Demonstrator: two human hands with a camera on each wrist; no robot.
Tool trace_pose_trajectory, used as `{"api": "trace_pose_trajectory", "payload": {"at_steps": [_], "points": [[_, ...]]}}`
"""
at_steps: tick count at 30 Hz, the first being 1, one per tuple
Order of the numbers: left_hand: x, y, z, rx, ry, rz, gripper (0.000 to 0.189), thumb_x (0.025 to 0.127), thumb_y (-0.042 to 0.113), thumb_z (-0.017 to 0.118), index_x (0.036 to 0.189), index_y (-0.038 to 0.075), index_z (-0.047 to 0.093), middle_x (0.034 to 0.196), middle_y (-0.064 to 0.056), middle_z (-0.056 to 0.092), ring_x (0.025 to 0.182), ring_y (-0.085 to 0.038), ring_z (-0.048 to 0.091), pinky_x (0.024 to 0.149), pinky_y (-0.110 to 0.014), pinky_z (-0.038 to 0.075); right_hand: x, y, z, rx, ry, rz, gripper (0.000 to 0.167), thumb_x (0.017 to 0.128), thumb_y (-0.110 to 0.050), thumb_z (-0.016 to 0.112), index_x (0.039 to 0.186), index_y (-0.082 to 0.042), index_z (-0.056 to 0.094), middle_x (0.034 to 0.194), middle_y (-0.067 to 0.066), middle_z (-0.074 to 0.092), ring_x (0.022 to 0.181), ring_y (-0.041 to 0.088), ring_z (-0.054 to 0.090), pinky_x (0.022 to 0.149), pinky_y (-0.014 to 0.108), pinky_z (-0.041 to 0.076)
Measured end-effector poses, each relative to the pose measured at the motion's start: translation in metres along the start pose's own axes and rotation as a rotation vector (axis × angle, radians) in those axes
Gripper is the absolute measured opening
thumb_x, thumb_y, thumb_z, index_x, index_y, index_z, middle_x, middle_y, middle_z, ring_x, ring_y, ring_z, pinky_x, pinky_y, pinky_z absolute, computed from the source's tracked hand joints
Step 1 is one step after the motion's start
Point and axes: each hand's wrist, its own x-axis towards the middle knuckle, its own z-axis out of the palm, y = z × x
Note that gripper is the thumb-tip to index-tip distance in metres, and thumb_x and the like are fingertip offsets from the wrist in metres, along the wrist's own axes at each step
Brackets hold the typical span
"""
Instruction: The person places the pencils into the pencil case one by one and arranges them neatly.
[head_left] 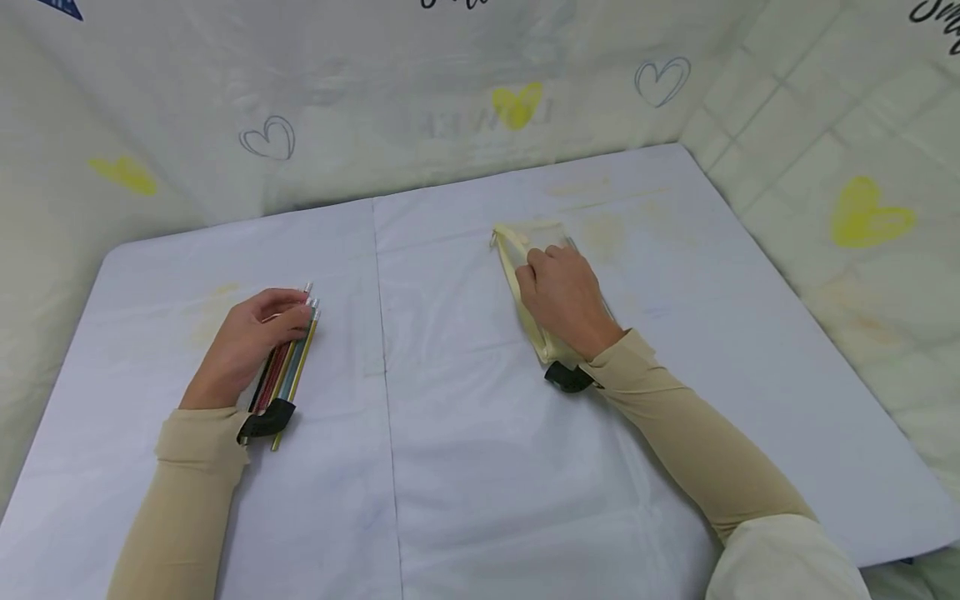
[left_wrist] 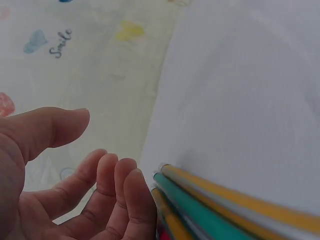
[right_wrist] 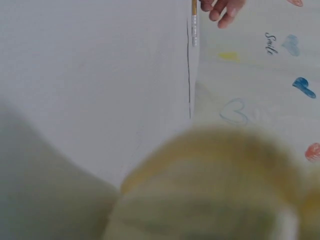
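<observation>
A table with a white covering is spreading across the scene, a thin dark line running over it from its far edge towards the near side and faint yellowish marks showing at the far right. On the left, a bundle of pencils is lying lengthwise, ends near one another; right of the line, a pale yellow pouch is sitting at a slant, whether flat or slightly raised being unclear.

“Smile” on the pale backdrop
</observation>
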Motion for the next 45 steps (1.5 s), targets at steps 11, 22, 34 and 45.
{"api": "trace_pose_trajectory", "payload": {"at_steps": [11, 22, 34, 45], "points": [[-0.004, -0.002, -0.023, 0.112, 0.095, -0.030, 0.049, 0.101, 0.038, 0.066, 0.139, 0.009, 0.055, 0.108, 0.016, 0.064, 0.095, -0.001, 0.065, 0.082, -0.009, 0.057, 0.002, 0.004, 0.002, -0.011, 0.033, -0.014, 0.045, 0.102, -0.006, 0.040, 0.060, -0.015, 0.027, 0.059, 0.001, 0.021, 0.060, 0.019, 0.018, 0.058, 0.029, 0.017], [0.004, -0.006, -0.031, 0.214, 0.114, -0.143, 0.065, 0.099, 0.056, 0.061, 0.147, 0.013, 0.049, 0.119, 0.015, 0.059, 0.104, -0.002, 0.059, 0.084, -0.009, 0.055, 0.004, 0.007, 0.001, -0.002, 0.046, -0.013, 0.045, 0.101, -0.006, 0.040, 0.059, -0.015, 0.028, 0.058, 0.001, 0.022, 0.059, 0.018, 0.018, 0.057, 0.029, 0.017], [-0.001, -0.011, -0.038, 0.303, 0.044, -0.158, 0.068, 0.101, 0.055, 0.059, 0.150, 0.010, 0.047, 0.130, 0.003, 0.058, 0.101, 0.003, 0.062, 0.084, -0.009, 0.054, 0.005, 0.004, 0.002, 0.024, -0.001, 0.015, 0.044, 0.102, -0.007, 0.037, 0.060, -0.015, 0.027, 0.059, 0.001, 0.021, 0.060, 0.019, 0.017, 0.058, 0.030, 0.018], [-0.010, -0.010, -0.043, 0.436, -0.046, -0.143, 0.066, 0.103, 0.051, 0.059, 0.151, 0.008, 0.046, 0.143, -0.014, 0.055, 0.092, 0.010, 0.067, 0.083, -0.006, 0.048, -0.001, 0.004, 0.004, 0.012, 0.016, 0.006, 0.046, 0.102, -0.007, 0.039, 0.059, -0.015, 0.028, 0.058, 0.000, 0.021, 0.058, 0.018, 0.016, 0.057, 0.029, 0.017]]}}
